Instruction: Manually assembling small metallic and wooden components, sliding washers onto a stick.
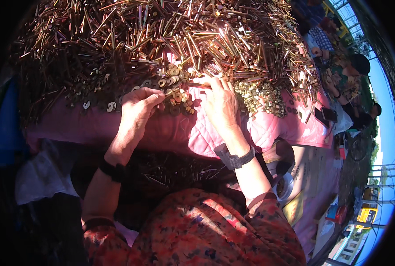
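Note:
My left hand [137,108] is closed in a pinch over the near edge of the heap, its fingertips on something small that I cannot make out. To its right, my right hand [222,99] has its fingers curled around a thin metal tube [195,84] that points left. Between and beyond the hands lie loose flat washers [174,72]. A pile of small brassy nuts [260,98] sits just right of my right hand. Farther back spreads a large heap of slim coppery metal tubes [162,37]. Pink quilted cloth [208,135] shows beneath the parts.
A dark phone [328,115] lies at the cloth's right edge. White plastic sheeting [46,175] hangs at the left, near a blue object [11,126]. A white bowl [284,186] stands low at the right. Other people [355,73] sit at the far right.

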`<action>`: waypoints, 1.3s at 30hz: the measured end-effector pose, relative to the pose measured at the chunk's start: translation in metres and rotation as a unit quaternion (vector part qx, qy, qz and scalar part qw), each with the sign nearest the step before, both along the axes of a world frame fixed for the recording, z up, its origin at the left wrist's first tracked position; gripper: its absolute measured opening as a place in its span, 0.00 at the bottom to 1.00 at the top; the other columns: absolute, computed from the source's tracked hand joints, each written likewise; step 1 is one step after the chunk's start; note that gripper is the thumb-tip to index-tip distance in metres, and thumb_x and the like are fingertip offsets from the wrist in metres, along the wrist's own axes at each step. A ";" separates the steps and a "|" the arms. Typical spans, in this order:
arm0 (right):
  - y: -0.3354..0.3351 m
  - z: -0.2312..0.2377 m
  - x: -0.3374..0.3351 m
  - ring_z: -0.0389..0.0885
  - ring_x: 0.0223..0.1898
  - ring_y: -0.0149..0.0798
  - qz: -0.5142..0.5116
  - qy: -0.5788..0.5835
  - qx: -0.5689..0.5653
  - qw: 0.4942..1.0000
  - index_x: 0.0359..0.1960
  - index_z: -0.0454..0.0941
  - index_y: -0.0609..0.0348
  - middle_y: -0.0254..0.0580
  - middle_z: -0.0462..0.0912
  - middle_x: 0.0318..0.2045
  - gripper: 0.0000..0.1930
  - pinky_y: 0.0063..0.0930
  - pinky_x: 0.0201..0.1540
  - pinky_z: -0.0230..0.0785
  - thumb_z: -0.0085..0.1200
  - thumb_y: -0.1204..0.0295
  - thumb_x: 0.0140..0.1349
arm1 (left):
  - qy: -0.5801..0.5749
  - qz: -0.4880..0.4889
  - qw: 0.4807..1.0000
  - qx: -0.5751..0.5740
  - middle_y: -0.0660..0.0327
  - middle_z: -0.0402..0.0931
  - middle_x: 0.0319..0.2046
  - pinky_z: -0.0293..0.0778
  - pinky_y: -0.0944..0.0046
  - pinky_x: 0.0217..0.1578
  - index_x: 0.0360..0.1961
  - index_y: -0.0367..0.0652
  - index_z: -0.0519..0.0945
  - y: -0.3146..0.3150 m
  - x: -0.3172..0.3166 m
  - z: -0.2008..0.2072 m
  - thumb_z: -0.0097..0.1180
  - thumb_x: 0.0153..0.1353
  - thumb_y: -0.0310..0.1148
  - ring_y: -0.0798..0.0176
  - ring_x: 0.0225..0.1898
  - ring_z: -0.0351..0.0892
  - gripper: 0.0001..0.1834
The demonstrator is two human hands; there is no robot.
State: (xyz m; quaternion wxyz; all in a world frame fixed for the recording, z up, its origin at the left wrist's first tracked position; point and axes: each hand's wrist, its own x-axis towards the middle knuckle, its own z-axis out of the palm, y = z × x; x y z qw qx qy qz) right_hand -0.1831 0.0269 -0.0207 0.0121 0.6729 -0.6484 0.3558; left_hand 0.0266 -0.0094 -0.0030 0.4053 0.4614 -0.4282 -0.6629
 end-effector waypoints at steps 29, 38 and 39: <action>0.017 0.002 -0.016 0.75 0.38 0.50 -0.034 -0.001 0.026 0.999 0.35 0.77 0.60 0.48 0.76 0.32 0.11 0.41 0.41 0.69 0.58 0.68 0.52 | -0.039 -0.143 0.989 0.017 0.71 0.71 0.16 0.54 0.76 0.20 0.24 0.43 0.81 0.008 -0.005 -0.002 0.61 0.53 0.32 0.79 0.17 0.61 0.05; 0.007 -0.006 -0.031 0.76 0.33 0.50 -0.022 0.058 0.018 0.998 0.32 0.77 0.60 0.48 0.79 0.31 0.07 0.41 0.38 0.69 0.55 0.76 0.49 | -0.037 -0.049 0.998 -0.011 0.69 0.70 0.16 0.53 0.75 0.18 0.21 0.40 0.78 0.002 -0.006 -0.003 0.58 0.46 0.27 0.77 0.16 0.61 0.03; 0.009 -0.003 -0.025 0.80 0.31 0.41 -0.015 -0.031 0.049 0.998 0.33 0.77 0.61 0.44 0.81 0.32 0.06 0.33 0.36 0.73 0.55 0.77 0.52 | -0.030 -0.046 0.998 -0.011 0.68 0.70 0.16 0.53 0.75 0.18 0.21 0.40 0.78 0.003 -0.005 -0.004 0.57 0.46 0.27 0.77 0.16 0.61 0.03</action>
